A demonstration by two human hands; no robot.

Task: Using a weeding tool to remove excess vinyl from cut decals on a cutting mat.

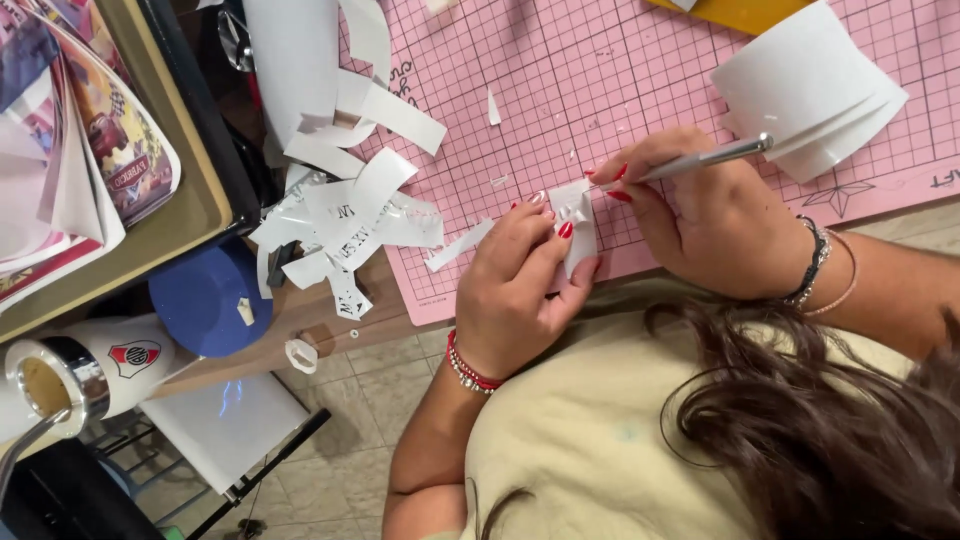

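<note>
Silver weeding tool (700, 158), pinched in right hand (725, 225), points left at white sticker piece (577, 222) gripped by left hand (520, 290), tip hidden.

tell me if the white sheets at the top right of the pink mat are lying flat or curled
Curled: the white sheets bow upward on the pink mat, edges fanned in arcs.

small white sheet piece (577, 222), flat near the front edge of the pink gridded cutting mat (640, 60), pinched at its left edge, slim silver tool (705, 158), tilted, tip on the sheet's top
</note>
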